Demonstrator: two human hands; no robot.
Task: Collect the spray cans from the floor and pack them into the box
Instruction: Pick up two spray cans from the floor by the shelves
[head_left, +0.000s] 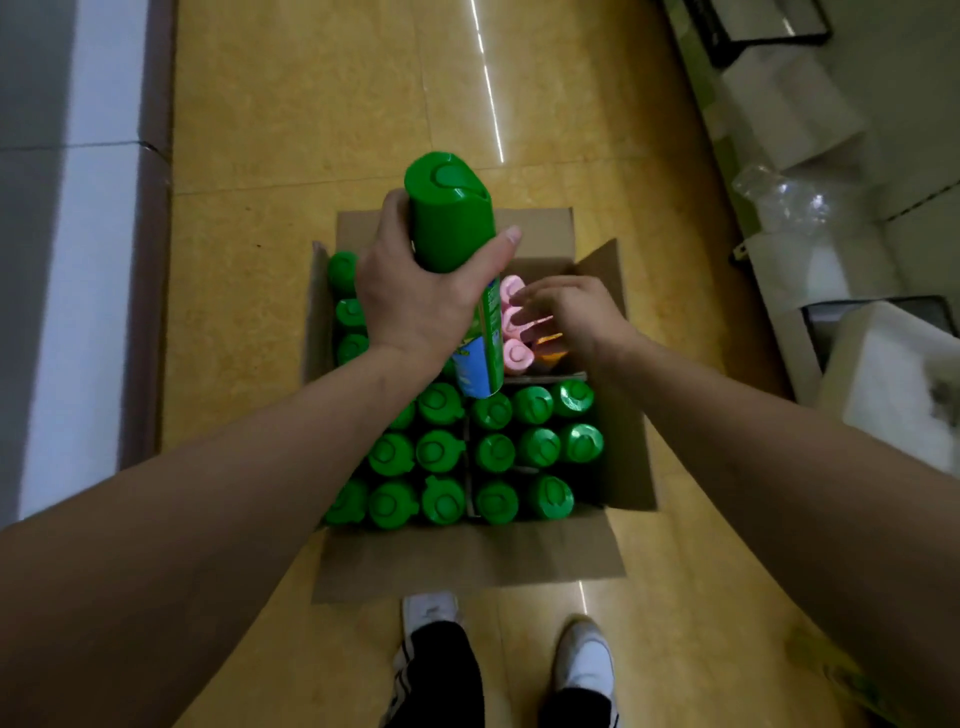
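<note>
– Shoes at the bottom edge, are those yours?

– Yes, my white shoes (582, 660) stand on the yellow floor (311, 130), just below the near flap of the cardboard box (467, 561). The box sits open in the middle of the frame.

– What is in it?

– Green-capped cans (493, 452) stand upright in close rows. They fill the lower part and run up the left side. In the upper right part stand three pink-capped cans (511, 322), with an orange thing (550, 345) just beside them. I cannot tell what that is.

– And your hands?

– My left hand (415, 291) is above the middle of the box, fingers and thumb curled round a green spray can (447, 223). I grip it where the cap meets the body. The can is tilted, its cap toward the top of the frame and its base hanging over the packed rows.

– The other one?

– My right hand (576, 312) is over the upper right part and holds nothing. Its fingers are loosely stretched toward the pink caps. They are blurred, so I cannot tell whether they touch.

– Beyond the box?

– The far flap lies flat on the floor. Along the right edge are white foam blocks (789, 114) and crumpled clear plastic (789, 200). Down the left edge runs a white ledge (78, 260).
</note>
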